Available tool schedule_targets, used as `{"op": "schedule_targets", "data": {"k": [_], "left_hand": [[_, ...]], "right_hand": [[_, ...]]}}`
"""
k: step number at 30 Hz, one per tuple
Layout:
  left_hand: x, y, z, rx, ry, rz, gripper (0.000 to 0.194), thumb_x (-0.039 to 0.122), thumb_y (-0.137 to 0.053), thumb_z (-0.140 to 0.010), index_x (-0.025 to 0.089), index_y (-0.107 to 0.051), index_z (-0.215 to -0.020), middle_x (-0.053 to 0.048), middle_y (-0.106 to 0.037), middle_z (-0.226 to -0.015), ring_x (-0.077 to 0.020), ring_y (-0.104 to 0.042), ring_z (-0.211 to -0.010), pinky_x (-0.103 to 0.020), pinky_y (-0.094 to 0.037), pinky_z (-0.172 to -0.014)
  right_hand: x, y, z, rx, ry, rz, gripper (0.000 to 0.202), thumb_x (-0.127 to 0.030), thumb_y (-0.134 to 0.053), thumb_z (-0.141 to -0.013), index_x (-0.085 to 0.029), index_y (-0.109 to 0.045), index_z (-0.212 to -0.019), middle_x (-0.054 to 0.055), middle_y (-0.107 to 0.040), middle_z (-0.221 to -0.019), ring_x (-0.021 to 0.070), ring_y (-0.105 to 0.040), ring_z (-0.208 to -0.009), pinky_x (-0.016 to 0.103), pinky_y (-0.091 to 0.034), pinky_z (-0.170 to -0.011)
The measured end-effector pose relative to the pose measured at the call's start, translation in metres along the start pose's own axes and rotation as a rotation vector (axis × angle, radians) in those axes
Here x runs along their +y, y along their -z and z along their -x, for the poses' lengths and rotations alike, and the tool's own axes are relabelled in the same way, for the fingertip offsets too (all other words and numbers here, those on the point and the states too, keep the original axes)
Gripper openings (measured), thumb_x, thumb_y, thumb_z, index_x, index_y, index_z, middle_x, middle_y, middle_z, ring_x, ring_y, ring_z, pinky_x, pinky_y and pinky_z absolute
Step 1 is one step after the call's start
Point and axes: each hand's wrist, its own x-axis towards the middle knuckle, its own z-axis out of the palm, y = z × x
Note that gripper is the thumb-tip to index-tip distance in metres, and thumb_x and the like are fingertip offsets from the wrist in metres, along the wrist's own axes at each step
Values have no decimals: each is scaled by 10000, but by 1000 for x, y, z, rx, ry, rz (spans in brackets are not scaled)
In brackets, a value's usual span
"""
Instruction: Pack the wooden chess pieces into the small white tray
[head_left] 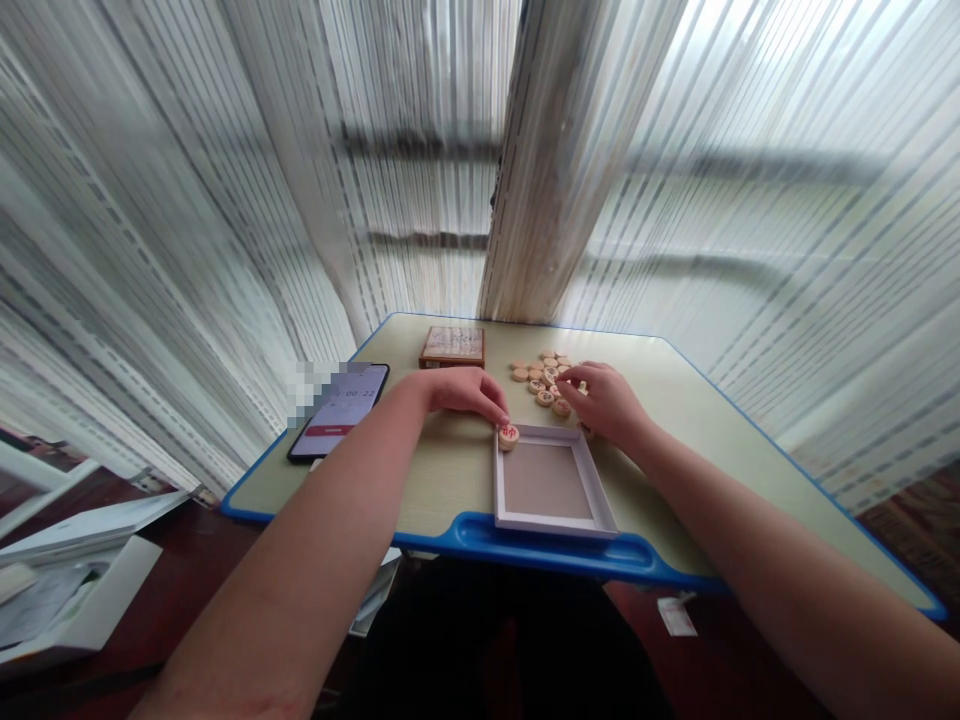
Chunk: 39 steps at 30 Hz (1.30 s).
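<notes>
My left hand [471, 392] is closed, thumb and fingertips at the edge of a round wooden xiangqi piece [508, 438] with a red character. That piece is at the far left corner of a shallow white box lid or tray [499, 490], whose inside floor shows bare. My right hand [602, 402] reaches over a loose cluster of xiangqi pieces [545, 398] beyond the box. Its fingers are pinched at a piece with a dark character [551, 376]. Part of the cluster is hidden behind this hand.
A brown patterned box [452, 346] stands at the back of the pale table [442, 470], which has a blue rim. On the left lies a phone [341, 410] showing a timer. White curtains [420, 180] hang behind the table. An open white box [82, 600] is at lower left.
</notes>
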Motion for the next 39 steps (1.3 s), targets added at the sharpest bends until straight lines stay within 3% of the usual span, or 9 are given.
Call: {"op": "schedule_targets", "data": {"k": [14, 24, 28, 31, 39], "left_hand": [[-3, 2, -1, -33, -25, -14, 319, 365, -797, -532, 173, -728, -778, -23, -710, -806, -169, -603, -834, -265, -415, -795], [-2, 0, -1, 8, -8, 18, 275, 367, -776, -561, 166, -727, -742, -14, -707, -760, -145, -596, -773, -246, -414, -752], [-2, 1, 0, 16, -8, 11, 237, 364, -758, -596, 170, -723, -727, -10, -708, -766, -141, -601, -770, -244, -421, -751], [-1, 0, 1, 21, -15, 35, 189, 333, -746, -619, 171, -719, -713, -8, -708, -757, -136, -607, -762, -240, -428, -743], [-4, 1, -1, 35, -28, 97, 195, 346, -759, -608, 173, -720, -690, -24, -716, -767, -153, -628, -790, -261, -446, -798]], "right_hand": [[-2, -1, -1, -38, -26, 4, 205, -253, -525, -791, -178, -715, -767, 47, -643, -721, 170, -545, -726, 271, -402, -712], [16, -5, -6, -25, -191, 104, 325, -177, -458, -801, -191, -704, -1013, 75, -663, -1026, 217, -538, -970, 315, -383, -901], [18, -5, -7, -133, -136, 148, 320, -218, -433, -841, -205, -709, -1001, 54, -657, -1115, 216, -530, -1021, 324, -364, -933], [15, -2, -7, -183, -89, 191, 278, -263, -466, -839, -205, -722, -932, 46, -682, -1059, 206, -550, -974, 322, -357, -934], [16, 5, -7, -197, -192, 206, 168, -271, -571, -757, -216, -720, -810, 44, -702, -869, 221, -539, -923, 294, -413, -767]]}}
